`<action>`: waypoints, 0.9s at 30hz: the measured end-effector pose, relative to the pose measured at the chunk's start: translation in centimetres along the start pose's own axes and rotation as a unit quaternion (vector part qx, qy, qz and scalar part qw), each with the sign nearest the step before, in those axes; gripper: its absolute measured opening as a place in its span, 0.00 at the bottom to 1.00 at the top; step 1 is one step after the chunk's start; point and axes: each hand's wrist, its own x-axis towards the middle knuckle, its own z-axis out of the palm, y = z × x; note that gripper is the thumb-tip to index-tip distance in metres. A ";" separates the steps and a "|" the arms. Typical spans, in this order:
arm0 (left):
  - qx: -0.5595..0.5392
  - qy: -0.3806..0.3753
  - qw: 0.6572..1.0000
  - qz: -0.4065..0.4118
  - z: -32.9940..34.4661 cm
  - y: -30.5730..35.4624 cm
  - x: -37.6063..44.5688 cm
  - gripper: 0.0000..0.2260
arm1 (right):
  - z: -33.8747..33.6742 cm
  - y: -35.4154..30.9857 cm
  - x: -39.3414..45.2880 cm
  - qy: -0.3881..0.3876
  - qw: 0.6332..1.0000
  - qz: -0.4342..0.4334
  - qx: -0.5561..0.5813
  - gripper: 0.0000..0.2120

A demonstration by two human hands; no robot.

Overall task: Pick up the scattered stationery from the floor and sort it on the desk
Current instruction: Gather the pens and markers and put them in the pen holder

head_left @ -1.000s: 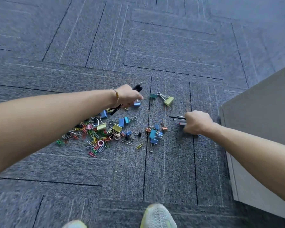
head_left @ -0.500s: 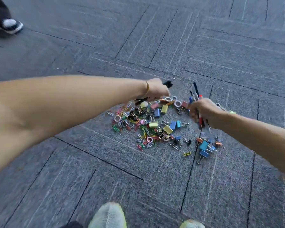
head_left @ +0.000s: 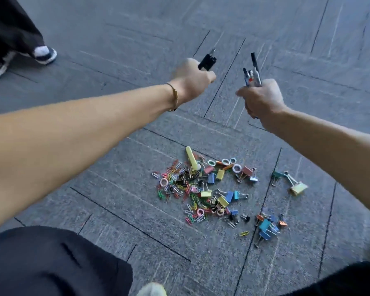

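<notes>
Both hands are raised above the grey carpet-tile floor [head_left: 286,50] in the upper middle of the frame. The left hand [head_left: 191,81] is curled into a fist around a black object [head_left: 207,61] whose end sticks up past the knuckles; what it is cannot be told for sure. A gold bracelet [head_left: 174,97] circles that wrist. The right hand [head_left: 262,99], just to the right of it and apart from it, is closed around a bunch of pens [head_left: 252,72] that stand upright out of the top of the fist, dark barrels among them with one showing blue and red. Below the hands, in the lower middle of the frame, the remaining stationery lies scattered on the floor: a dense heap of coloured paper clips [head_left: 179,186], many binder clips [head_left: 229,195] in blue, yellow and pink to the right of them, and a pale yellow highlighter [head_left: 191,158] at the heap's upper edge. A large yellow binder clip [head_left: 298,188] lies apart at the right. In the upper left corner stand another person's shoes [head_left: 44,53] and dark trouser legs.
</notes>
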 end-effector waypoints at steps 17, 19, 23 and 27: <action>-0.046 0.030 0.993 0.104 -18.5 32.0 -19.3 0.21 | -19.6 -35.3 -21.2 0.128 0.985 -0.038 0.108 0.21; -0.046 0.024 0.993 0.108 -20.9 36.0 -21.6 0.22 | -21.9 -39.2 -24.0 0.148 0.980 -0.034 0.126 0.20; -0.064 -0.002 0.990 0.122 -24.2 42.9 -25.5 0.23 | -25.7 -45.7 -29.2 0.200 0.966 -0.035 0.158 0.19; -0.083 -0.024 0.983 0.159 -26.0 49.1 -28.9 0.22 | -29.2 -50.6 -33.9 0.242 0.953 -0.040 0.180 0.22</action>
